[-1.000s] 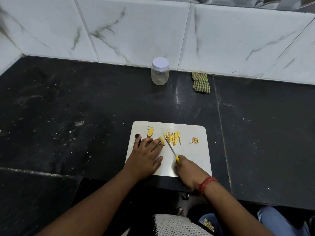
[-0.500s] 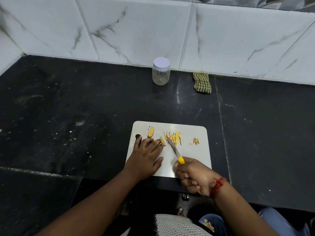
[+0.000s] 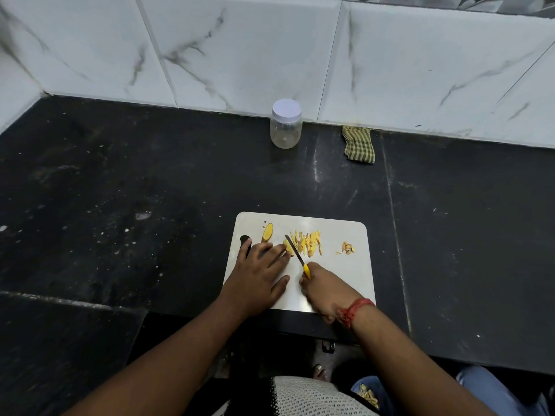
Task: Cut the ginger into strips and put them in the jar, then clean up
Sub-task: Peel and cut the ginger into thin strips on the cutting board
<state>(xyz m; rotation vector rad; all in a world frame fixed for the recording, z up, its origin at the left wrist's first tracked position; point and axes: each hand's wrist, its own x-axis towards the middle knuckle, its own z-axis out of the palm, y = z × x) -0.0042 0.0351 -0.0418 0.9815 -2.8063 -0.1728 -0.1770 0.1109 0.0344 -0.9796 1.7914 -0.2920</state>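
On the white cutting board (image 3: 339,274) my left hand (image 3: 258,274) lies flat, its fingertips pressing a small ginger piece (image 3: 289,249). My right hand (image 3: 326,288) grips the yellow handle of a small knife (image 3: 295,253), whose blade rests against that piece. A pile of ginger strips (image 3: 309,243) lies just right of the blade. A ginger slice (image 3: 267,232) sits at the board's upper left and a few scraps (image 3: 347,248) at its right. The clear jar (image 3: 286,124) with a white lid stands shut near the wall.
A folded green checked cloth (image 3: 359,144) lies by the wall, right of the jar. The black counter (image 3: 120,190) ends at its front edge just below the board. White marble tiles (image 3: 240,49) back the counter.
My right hand drew the knife back and rolled palm-up, then moved forward again; the blade now sits on the ginger piece by my left fingertips. My left hand stayed put.
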